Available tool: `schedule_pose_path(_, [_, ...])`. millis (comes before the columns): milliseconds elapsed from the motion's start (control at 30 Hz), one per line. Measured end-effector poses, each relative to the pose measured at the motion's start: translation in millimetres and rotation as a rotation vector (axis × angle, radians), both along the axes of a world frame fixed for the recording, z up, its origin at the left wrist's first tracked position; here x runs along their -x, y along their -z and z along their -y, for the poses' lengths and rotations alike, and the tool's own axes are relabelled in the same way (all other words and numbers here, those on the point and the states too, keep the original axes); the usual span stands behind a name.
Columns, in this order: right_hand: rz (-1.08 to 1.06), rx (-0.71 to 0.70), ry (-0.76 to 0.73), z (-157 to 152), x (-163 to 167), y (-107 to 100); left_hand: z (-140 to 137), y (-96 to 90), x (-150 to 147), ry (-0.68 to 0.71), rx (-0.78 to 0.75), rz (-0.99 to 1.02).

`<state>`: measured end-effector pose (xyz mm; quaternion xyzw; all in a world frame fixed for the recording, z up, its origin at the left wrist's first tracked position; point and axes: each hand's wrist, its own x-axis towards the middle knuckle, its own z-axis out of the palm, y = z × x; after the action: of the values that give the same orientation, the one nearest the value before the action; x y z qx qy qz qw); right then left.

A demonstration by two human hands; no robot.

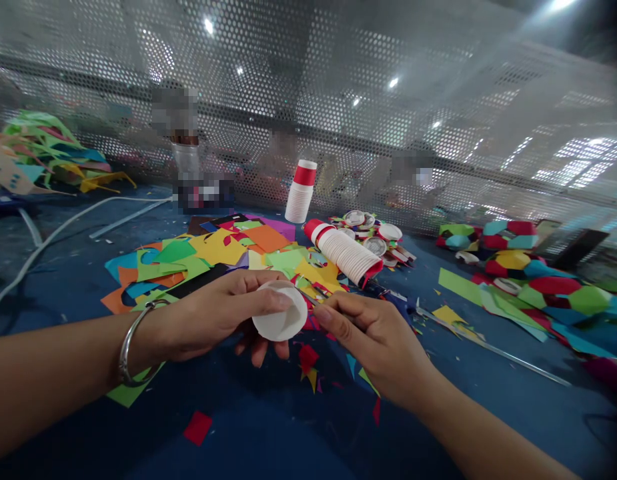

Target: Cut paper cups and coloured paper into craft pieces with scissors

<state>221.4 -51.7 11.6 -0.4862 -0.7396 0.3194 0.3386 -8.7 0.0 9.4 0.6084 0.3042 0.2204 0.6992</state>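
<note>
Near centre, the left hand (221, 313) pinches a white paper disc (294, 319); to its right, the right hand (371, 330) grips a thin tool (308, 298). Apparently edge work; the next move calls for steadiness. Beyond: coloured paper (218, 248), upright cups (300, 200).

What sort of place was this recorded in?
Probably a craft workspace, perhaps a workshop or classroom: cut paper in many colors, stacked cups and multicolored patchwork shapes share the blue table.

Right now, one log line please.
left hand: holding round white piece; right hand: holding thin tool; table: upright cup stack, lying cup stack
</note>
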Motion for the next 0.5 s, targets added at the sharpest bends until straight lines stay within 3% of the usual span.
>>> schedule_pose_path(500, [-0.174,0.116,-0.013,-1.3,-0.5,3.8,2.1,-2.0,-2.9,0.085,-0.207,-0.021])
